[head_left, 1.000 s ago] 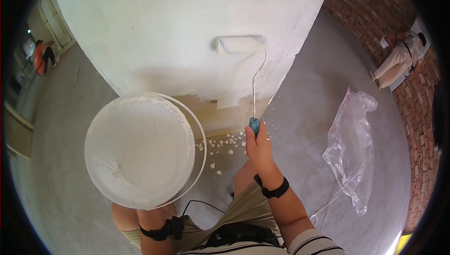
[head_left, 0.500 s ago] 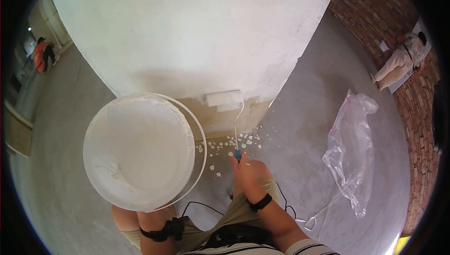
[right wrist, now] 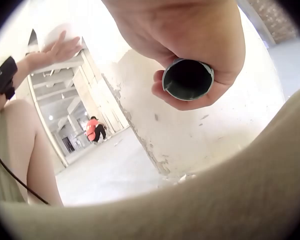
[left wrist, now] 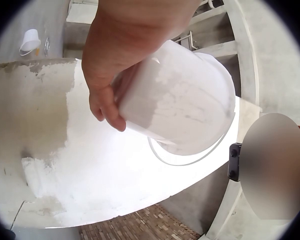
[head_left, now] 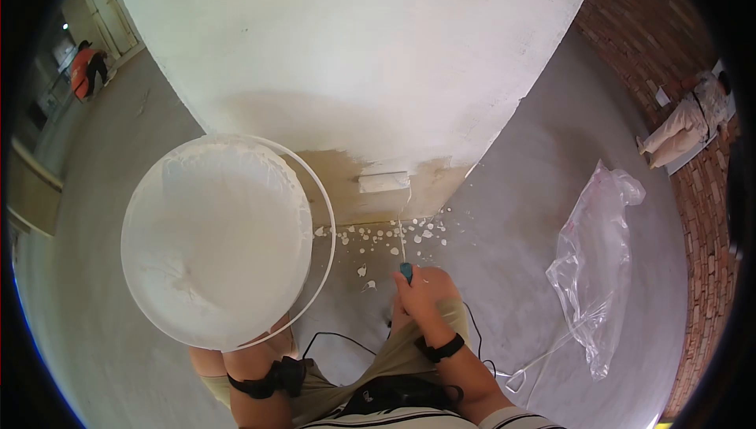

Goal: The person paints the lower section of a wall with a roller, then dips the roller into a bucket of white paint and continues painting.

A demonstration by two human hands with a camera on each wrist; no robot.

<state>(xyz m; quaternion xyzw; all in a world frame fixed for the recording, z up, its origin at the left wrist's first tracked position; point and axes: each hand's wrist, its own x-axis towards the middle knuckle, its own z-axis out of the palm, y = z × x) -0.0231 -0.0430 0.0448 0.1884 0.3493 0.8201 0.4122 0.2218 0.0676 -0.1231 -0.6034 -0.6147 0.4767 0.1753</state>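
Beneath the grips of the left hand and the right hand, a wide stretch is taken up by the grey floor. Ahead of both grips a wall is seen, coated white above and brownish in patches near its foot. Directly over the left grip, and supported by it from below, a white bucket is held, its inside coated with pale paint. Well to the right of the right grip, a crumpled clear plastic bag is laid. Straight ahead of the right grip, the paint roller is set against the wall's lower part. Its handle is wrapped by the right hand's curled fingers, while the left hand's fingers are spread under the bucket. Between the right grip and the wall's foot, the floor is dotted with white paint splashes.
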